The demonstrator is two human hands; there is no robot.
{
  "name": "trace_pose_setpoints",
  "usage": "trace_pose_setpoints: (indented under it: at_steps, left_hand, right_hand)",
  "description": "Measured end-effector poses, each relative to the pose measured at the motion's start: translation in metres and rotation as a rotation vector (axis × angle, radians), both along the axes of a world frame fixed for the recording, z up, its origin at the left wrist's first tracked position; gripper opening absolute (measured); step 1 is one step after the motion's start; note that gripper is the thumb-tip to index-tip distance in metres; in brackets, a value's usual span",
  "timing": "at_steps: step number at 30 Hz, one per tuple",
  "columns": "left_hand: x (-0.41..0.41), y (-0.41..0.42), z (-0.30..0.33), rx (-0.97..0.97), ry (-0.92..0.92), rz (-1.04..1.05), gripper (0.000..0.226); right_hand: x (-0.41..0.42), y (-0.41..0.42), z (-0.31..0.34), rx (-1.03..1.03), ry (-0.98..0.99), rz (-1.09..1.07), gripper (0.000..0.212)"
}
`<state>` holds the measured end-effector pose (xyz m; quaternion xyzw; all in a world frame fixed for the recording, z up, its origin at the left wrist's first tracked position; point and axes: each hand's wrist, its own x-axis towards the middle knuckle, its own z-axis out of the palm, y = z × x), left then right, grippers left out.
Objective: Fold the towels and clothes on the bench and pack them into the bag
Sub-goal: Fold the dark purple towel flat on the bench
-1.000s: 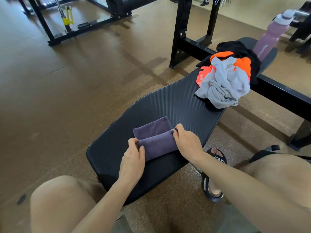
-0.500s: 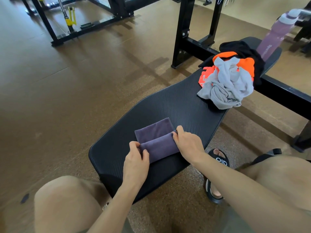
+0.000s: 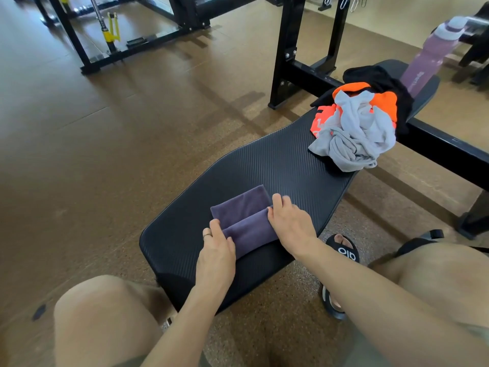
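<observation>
A small purple towel [image 3: 244, 219], folded into a narrow block, lies on the near end of the black padded bench [image 3: 264, 170]. My left hand [image 3: 217, 247] grips its near-left end, thumb and fingers curled on the fold. My right hand [image 3: 289, 222] holds its right end, fingers curled over the edge. Farther along the bench sits a crumpled pile: a grey garment [image 3: 354, 136] on top of an orange one [image 3: 383, 102] and a black one [image 3: 378, 75]. No bag is in view.
A purple water bottle [image 3: 434, 54] stands at the bench's far end. Black rack uprights [image 3: 288, 49] and a frame rail [image 3: 444, 147] run beside the bench. My knees and a sandalled foot [image 3: 341, 258] are close to the bench's near edge. Brown floor spreads left.
Both hands stay on the towel's ends with barely any shift. The towel looks the same; the view has drifted slightly.
</observation>
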<state>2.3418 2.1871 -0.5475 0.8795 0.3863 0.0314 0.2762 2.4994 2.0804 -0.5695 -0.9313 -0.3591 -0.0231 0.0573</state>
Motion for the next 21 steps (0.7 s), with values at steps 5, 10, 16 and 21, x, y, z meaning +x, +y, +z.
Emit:
trace_pose_setpoints:
  at_steps: [5,10,16,21]
  left_hand:
    - [0.008,0.007,0.003,0.520,0.144,-0.330,0.043]
    - [0.010,0.016,0.001,0.629,0.065,-0.633,0.030]
    - [0.016,0.013,0.011,0.592,0.160,-0.658,0.045]
    - [0.028,0.027,0.030,0.382,0.143,-0.572,0.014]
  right_hand:
    - [0.006,-0.005,0.015,0.009,-0.295,0.311,0.019]
    - [-0.005,-0.026,0.028,-0.022,-0.151,0.691,0.016]
    - [-0.004,-0.026,0.025,-0.152,-0.088,0.611,0.042]
    - [0.001,-0.005,0.045,0.053,0.113,0.482,0.012]
